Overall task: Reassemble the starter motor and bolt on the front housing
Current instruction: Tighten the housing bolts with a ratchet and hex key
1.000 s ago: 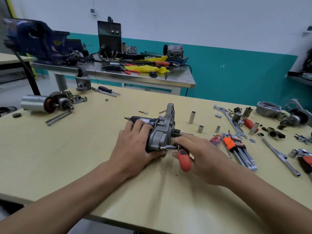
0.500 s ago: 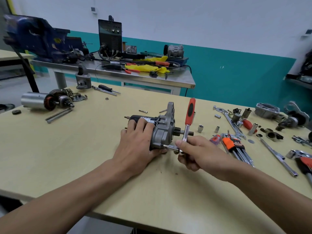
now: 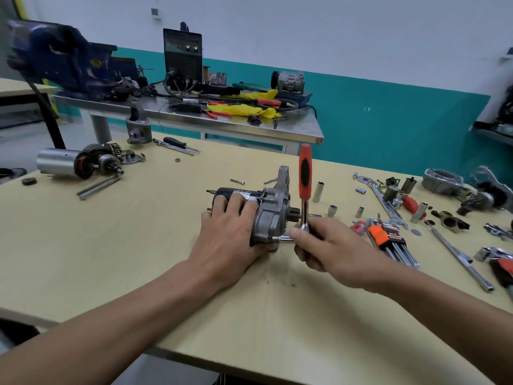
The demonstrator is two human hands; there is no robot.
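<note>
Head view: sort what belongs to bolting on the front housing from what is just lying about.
In use: starter motor, front housing, ratchet, left hand holding the motor, right hand gripping the ratchet.
Lying about: hex key set, loose socket, dismantled motor at far left, yellow cloth on the steel bench.

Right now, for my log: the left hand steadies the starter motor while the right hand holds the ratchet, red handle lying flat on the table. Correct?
No. The head view shows the red handle of the ratchet upright, not flat; the left hand steadies the starter motor, the right hand holds it.
</note>
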